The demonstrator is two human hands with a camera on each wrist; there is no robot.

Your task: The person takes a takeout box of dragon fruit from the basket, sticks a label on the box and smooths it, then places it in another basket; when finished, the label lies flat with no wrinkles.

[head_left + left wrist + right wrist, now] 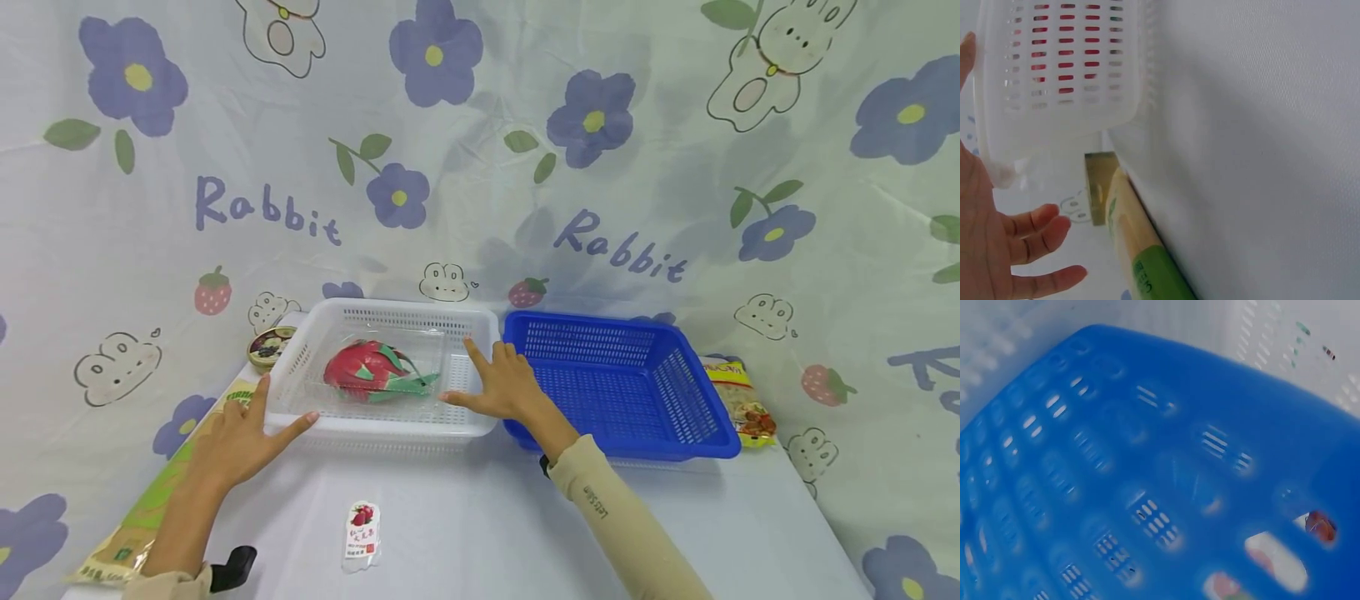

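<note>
A red dragon fruit with green tips lies in a clear plastic box inside the white basket. My left hand is at the basket's front left corner, thumb and fingers spread apart and nothing held. In the left wrist view its fingers extend beside the basket's end. Over the right rim of the white basket reaches my right hand, thumb and index finger spread toward the clear box's right side. The right wrist view shows only the blue basket up close, with the hand out of sight.
Right beside the white basket stands the blue basket. A yellow food packet lies past it. At the left are a round tin and a long green and cream bag. A dragon fruit label lies on the table in front.
</note>
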